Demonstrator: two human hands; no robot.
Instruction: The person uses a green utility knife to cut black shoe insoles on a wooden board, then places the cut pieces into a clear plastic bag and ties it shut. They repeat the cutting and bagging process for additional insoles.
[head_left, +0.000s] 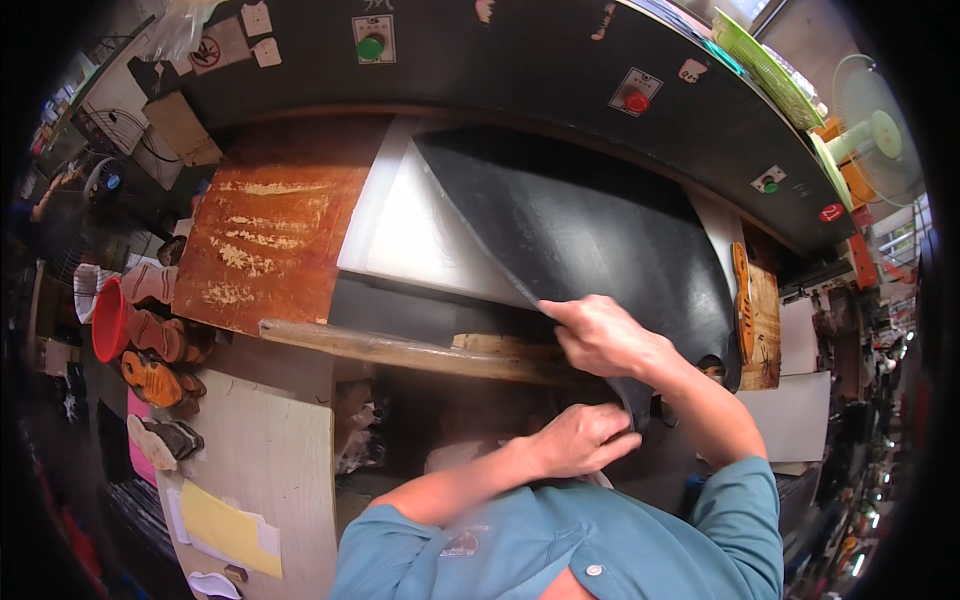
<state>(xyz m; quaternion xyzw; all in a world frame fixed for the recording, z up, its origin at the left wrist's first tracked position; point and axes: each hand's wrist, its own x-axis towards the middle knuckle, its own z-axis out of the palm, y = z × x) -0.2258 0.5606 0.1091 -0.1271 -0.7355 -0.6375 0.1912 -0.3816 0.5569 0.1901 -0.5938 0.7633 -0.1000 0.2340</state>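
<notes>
A large, smooth black sheet (590,220), rubber-like in look, lies across the bench and hangs over its front edge. My right hand (605,335) is closed on the sheet's left edge, thumb and fingers together. Lower down and closer to my body, my left hand (580,440) pinches the hanging corner of the same sheet. Its fingertips are partly hidden. Under the sheet shows a stack of white sheets or boards (430,230). A worn wooden bar (370,342) runs along the front of the bench, left of my hands.
A scuffed brown board (265,230) lies left. Beyond the bench, a dark panel bears green (370,47) and red (637,102) buttons. Shoes (165,440) and a red container (108,320) stand far left, near a pale table (270,430). A fan (880,135) stands at right.
</notes>
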